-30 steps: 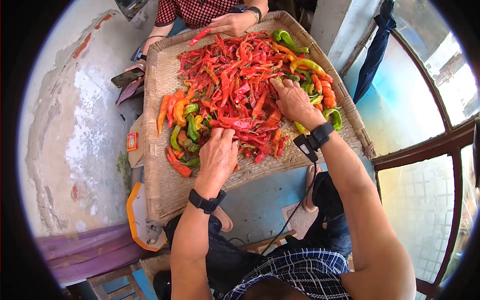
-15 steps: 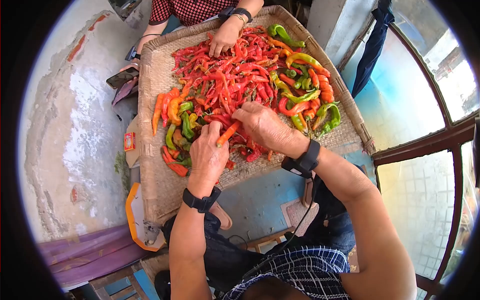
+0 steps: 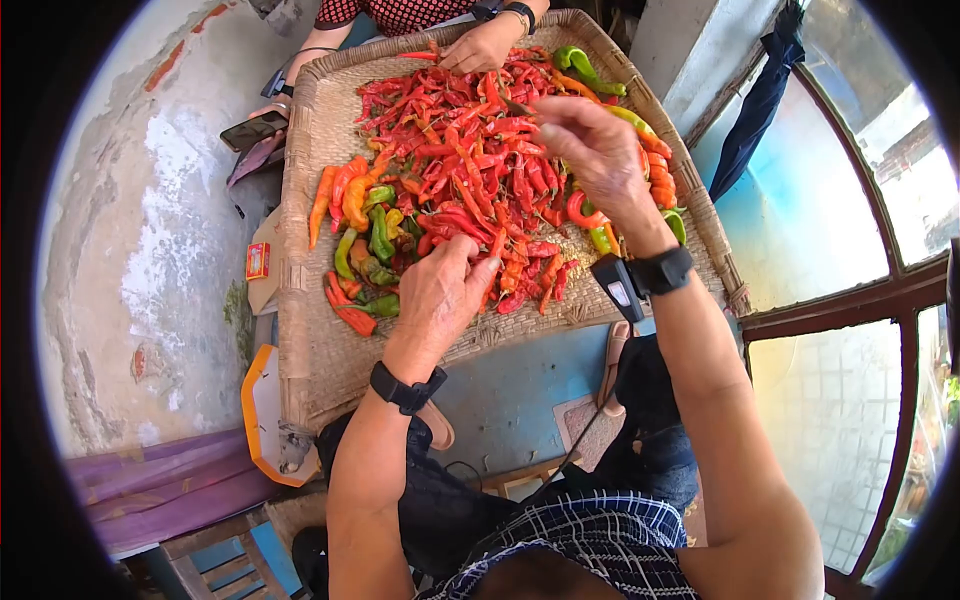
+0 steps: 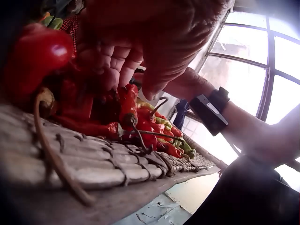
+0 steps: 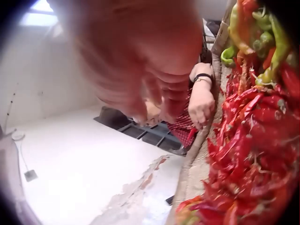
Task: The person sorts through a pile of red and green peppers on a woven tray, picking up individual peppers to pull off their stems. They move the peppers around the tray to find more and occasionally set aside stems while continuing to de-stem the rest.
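Note:
In the head view, the left hand (image 3: 445,295) rests at the near side of a heap of red peppers (image 3: 470,150), thumb and forefinger apart. The left wrist view shows its fingers loosely bent above red peppers (image 4: 127,105); whether they grip one is hidden. Over the heap's right part is the raised right hand (image 3: 600,165), thumb and forefinger spread. A small dark, blurred thing (image 3: 517,106) lies just beyond its forefinger. In the right wrist view, the right hand (image 5: 140,61) has bent fingers, with no pepper visible in them.
The peppers lie on a woven tray (image 3: 335,375) with a raised rim. Green and orange peppers (image 3: 380,235) sit left of the heap, others at right. Across the tray, another person's hand (image 3: 480,47) is beside a red pepper; their other hand is by a phone (image 3: 255,130).
My right hand has moved from beside my left hand up and right, above the heap. The orange pepper between them is no longer held up there. The other person's hand has risen off the heap.

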Tool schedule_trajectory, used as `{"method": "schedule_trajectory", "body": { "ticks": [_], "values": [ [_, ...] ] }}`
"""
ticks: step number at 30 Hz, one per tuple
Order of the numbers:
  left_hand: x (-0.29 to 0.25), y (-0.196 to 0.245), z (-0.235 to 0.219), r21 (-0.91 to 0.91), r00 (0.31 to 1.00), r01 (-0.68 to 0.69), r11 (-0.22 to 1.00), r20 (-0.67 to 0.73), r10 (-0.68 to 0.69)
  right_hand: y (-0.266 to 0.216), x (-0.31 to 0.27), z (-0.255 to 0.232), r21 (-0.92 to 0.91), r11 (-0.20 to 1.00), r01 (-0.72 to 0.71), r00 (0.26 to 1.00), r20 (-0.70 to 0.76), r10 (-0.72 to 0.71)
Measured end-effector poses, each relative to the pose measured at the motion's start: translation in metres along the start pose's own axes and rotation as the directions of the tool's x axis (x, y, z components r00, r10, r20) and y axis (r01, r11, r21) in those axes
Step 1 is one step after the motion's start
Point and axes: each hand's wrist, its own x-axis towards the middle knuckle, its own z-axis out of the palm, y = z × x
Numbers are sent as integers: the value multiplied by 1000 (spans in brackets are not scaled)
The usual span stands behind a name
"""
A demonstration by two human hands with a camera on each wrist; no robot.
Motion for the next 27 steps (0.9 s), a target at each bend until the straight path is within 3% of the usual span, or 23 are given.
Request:
{"method": "schedule_trajectory", "body": {
  "ticks": [2,3,4,6,9,12,13,14,16,17,18,20,21,22,24,25,26,27],
  "values": [
    [-3,-2,7,62,998,-58,996,27,57,24,6,13,-143,977,161,987,37,-157],
    [-3,-1,10,70,999,-43,997,20,42,26,4,12,-399,906,142,987,126,-99],
    [-3,-2,10,73,999,-39,997,23,38,26,0,17,-489,856,166,983,146,-108],
    [-2,-3,11,52,997,-28,998,68,24,47,-4,33,-483,875,40,971,226,81],
    [-2,-3,12,74,997,-42,996,72,37,47,-11,55,-654,757,-4,939,257,227],
    [-3,-8,13,96,994,-103,990,56,98,45,-13,61,-623,777,-97,940,200,278],
    [-4,-8,13,94,994,-99,991,57,94,50,-11,59,-570,820,-47,962,195,191],
    [-4,-8,11,93,994,-85,992,71,79,52,-6,56,-571,820,-43,961,199,190],
    [-4,-6,8,92,995,-68,993,75,61,47,0,51,-298,955,-16,983,168,68],
    [-4,-3,6,84,995,-41,996,93,34,43,0,45,-179,982,-57,983,161,86],
    [-5,-2,5,75,993,-15,997,114,7,34,0,39,-181,982,-55,983,165,85],
    [-7,-2,5,96,991,-21,995,130,8,14,-2,25,90,935,-344,912,269,309],
    [-7,-3,5,121,989,-30,992,146,12,6,-5,19,79,891,-447,865,293,408],
    [-8,-5,6,119,990,-30,992,141,13,5,-5,10,75,893,-443,866,294,405],
    [-8,-8,8,127,989,-71,989,134,54,4,-5,-9,-379,804,-458,636,492,594],
    [-8,-8,7,125,989,-73,990,134,56,4,-4,-15,-443,795,-414,599,526,604],
    [-8,-8,7,127,990,-81,989,122,66,7,-2,-19,-445,793,-416,598,523,607],
    [-8,-8,8,128,991,-88,988,112,74,5,1,-20,-437,817,-377,683,464,563]
  ]
}}
